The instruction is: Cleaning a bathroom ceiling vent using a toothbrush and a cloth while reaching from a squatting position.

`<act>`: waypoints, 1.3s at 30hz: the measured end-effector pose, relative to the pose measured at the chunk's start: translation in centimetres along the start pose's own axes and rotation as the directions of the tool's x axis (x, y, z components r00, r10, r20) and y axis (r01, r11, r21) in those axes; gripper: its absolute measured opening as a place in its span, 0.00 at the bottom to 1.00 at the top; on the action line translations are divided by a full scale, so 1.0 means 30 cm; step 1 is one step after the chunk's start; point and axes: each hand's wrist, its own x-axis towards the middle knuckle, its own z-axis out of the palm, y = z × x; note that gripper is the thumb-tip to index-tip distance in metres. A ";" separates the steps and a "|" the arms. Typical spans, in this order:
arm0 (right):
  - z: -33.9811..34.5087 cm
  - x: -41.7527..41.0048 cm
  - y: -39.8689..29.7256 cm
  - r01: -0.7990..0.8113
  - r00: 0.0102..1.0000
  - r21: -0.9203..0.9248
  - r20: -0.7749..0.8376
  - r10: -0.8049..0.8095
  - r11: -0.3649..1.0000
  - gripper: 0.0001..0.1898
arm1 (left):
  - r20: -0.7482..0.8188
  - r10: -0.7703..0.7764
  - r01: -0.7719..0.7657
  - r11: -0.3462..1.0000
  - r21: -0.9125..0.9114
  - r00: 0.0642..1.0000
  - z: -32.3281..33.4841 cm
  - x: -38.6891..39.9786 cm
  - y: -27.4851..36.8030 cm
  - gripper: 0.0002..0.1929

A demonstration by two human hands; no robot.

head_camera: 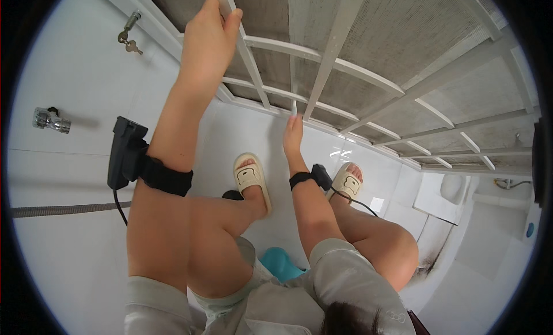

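A white-framed lattice door or window panel (330,54), with grey, dirty-looking panes, stands before me. My left hand (209,32) reaches up, its fingers closed around an upright white bar near the panel's left side. Lower down, my right hand (294,134) holds the end of a slim white object (294,108), whose tip is at the lower lattice bars; what kind of object it is I cannot tell. A black strapped device sits on each of my forearms.
On the left wall are a lock with keys (129,37), a chrome valve (52,120) and a grey corrugated hose (69,210). A turquoise plastic object (281,263) lies beneath me. A white squat toilet (441,196) is at the right. My slippered feet (252,179) stand on white tiles.
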 end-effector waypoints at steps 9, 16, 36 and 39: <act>-0.001 0.004 -0.011 -0.083 0.995 -0.040 0.060 0.086 0.996 0.16 | 0.021 -0.032 0.032 0.999 0.003 0.999 -0.005 -0.003 0.020 0.14; -0.075 -0.003 0.061 -0.142 0.980 -0.152 0.117 0.161 0.978 0.15 | 0.027 -0.080 0.081 0.995 -0.058 0.996 0.018 -0.013 0.039 0.14; 0.050 0.031 0.070 0.144 0.989 -0.197 0.005 -0.146 0.970 0.16 | 0.012 -0.010 0.011 0.999 -0.040 1.000 0.019 -0.018 0.051 0.15; 0.033 0.016 0.023 0.028 0.998 -0.163 -0.057 -0.038 0.986 0.16 | 0.001 0.013 -0.013 1.000 -0.022 1.000 -0.003 -0.019 0.036 0.15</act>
